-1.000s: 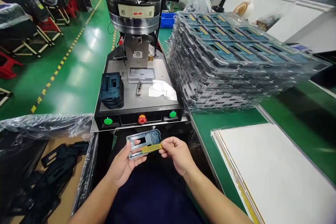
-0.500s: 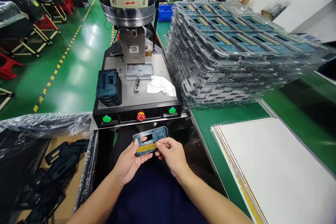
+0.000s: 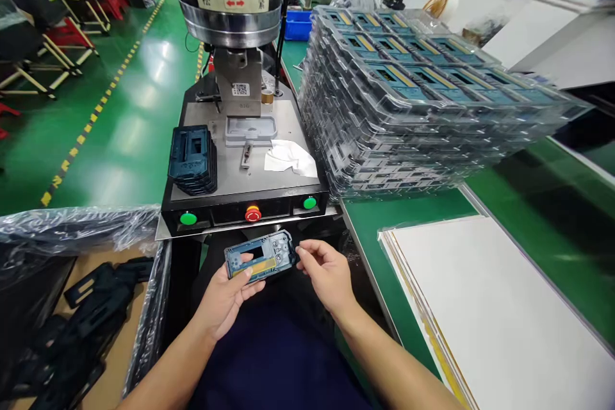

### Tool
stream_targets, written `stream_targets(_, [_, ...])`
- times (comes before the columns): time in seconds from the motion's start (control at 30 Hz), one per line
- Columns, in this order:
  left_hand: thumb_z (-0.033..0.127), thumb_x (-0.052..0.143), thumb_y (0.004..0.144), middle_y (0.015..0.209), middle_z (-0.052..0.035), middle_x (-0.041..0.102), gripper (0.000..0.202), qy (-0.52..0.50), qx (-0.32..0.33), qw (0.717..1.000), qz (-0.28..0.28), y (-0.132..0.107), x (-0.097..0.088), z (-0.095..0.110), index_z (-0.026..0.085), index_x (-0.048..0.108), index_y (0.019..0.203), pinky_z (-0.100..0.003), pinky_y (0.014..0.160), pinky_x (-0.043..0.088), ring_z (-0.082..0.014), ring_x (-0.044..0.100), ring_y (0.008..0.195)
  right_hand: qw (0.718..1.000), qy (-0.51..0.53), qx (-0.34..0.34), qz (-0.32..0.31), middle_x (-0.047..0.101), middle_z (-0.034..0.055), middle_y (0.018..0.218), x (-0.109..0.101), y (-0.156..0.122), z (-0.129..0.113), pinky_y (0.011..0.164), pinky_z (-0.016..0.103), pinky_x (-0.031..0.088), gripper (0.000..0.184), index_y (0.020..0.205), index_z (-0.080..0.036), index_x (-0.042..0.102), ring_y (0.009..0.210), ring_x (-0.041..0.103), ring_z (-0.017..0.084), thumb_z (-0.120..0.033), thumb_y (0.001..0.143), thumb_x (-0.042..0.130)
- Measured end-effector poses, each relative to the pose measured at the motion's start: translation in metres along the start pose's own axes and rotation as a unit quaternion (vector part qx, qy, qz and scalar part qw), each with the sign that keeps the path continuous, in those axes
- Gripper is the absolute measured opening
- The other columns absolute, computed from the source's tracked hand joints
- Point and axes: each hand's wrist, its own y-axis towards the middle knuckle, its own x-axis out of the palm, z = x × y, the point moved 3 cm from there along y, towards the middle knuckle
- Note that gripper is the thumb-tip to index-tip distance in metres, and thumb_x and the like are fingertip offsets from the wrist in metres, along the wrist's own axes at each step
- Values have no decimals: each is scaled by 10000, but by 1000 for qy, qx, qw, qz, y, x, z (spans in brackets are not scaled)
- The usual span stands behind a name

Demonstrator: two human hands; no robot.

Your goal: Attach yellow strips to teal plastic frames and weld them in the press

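Observation:
My left hand (image 3: 225,298) grips a small blue-grey plastic frame (image 3: 262,255) with a yellow strip along its lower edge, held flat above my lap. My right hand (image 3: 324,272) hovers just right of the frame, fingers loosely curled, fingertips close to its right end and holding nothing. In front of me stands a press machine (image 3: 230,6) with a grey fixture nest (image 3: 250,129) on its plate. A small stack of dark blue frames (image 3: 192,160) rests on the plate's left side.
Green buttons (image 3: 188,219) and a red stop button (image 3: 252,213) line the machine's front. A tall stack of clear trays (image 3: 413,109) holding blue parts fills the bench to the right, with white sheets (image 3: 490,307) nearer. A bag-lined box (image 3: 72,307) of black parts sits at left.
The yellow strip, held out by my right fingers, was pressed onto the frame. My right hand has since let go and drawn slightly right. The view shifted a little.

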Motion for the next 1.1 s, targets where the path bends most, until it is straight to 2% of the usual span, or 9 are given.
stream_targets(0.1, [250,728,773,1070,-102,689,440,-1,-8,1000,-8,0,-1,1,165,508,1145,-395,872,522,-238,656,994,976,-124,-172,-40,661,95,1038,-8,3,-16,799,362,551,290,1088,-181,628,914,634,213,-310,829,613])
stream_targets(0.17, [250,723,779,1077,-106,689,435,-1,-14,1000,-24,0,-1,1,165,508,1148,-395,873,520,-240,652,1004,924,-223,-282,-128,549,130,1294,-5,1,-27,1000,449,457,512,1281,-179,525,1198,507,269,-259,789,643])
stream_targets(0.33, [248,707,792,1090,-105,678,425,7,-28,997,-65,-5,2,2,165,511,1160,-404,869,513,-242,639,1019,805,-386,-348,-285,379,143,1463,12,-2,-43,1122,502,297,752,1413,-153,381,1361,311,300,-154,713,657])
stream_targets(0.5, [428,594,859,1177,-136,637,477,22,10,995,-97,-7,-6,16,187,452,1245,-414,888,486,-261,625,1042,788,-392,-367,-301,467,150,1366,21,22,-67,1059,416,390,706,1346,-141,461,1247,440,273,-146,674,676])
stream_targets(0.63, [551,553,830,1243,-148,588,564,121,108,987,22,2,-44,32,177,456,1240,-438,945,459,-267,599,1073,816,-376,-371,-234,457,141,1375,22,80,-93,1080,401,372,691,1345,-154,465,1264,436,257,-198,698,704])
stream_targets(0.73, [583,556,783,1256,-151,558,607,326,210,904,180,8,-85,44,160,488,1213,-463,1037,391,-284,540,1152,824,-390,-361,-194,496,124,1337,31,139,-110,1083,414,366,697,1317,-172,492,1245,463,262,-230,671,748])
stream_targets(0.83, [575,426,822,1312,-182,486,638,538,286,731,306,11,-123,50,111,475,1258,-487,1099,310,-323,425,1264,818,-435,-332,-177,549,124,1276,48,195,-124,1055,399,389,692,1275,-148,530,1187,513,267,-233,634,777])
stream_targets(0.9, [554,347,843,1331,-219,446,682,609,277,658,346,14,-145,45,56,428,1302,-502,1082,324,-354,384,1289,819,-464,-296,-164,570,122,1252,59,226,-131,1026,383,411,681,1263,-144,545,1150,541,266,-243,631,781])
stream_targets(1.1, [450,210,912,1280,-198,467,635,672,141,642,340,23,-180,14,97,256,1438,-462,835,475,-351,546,1076,851,-447,-218,-166,655,79,1102,86,296,-142,950,370,468,612,1165,-152,615,1026,608,253,-232,588,803])
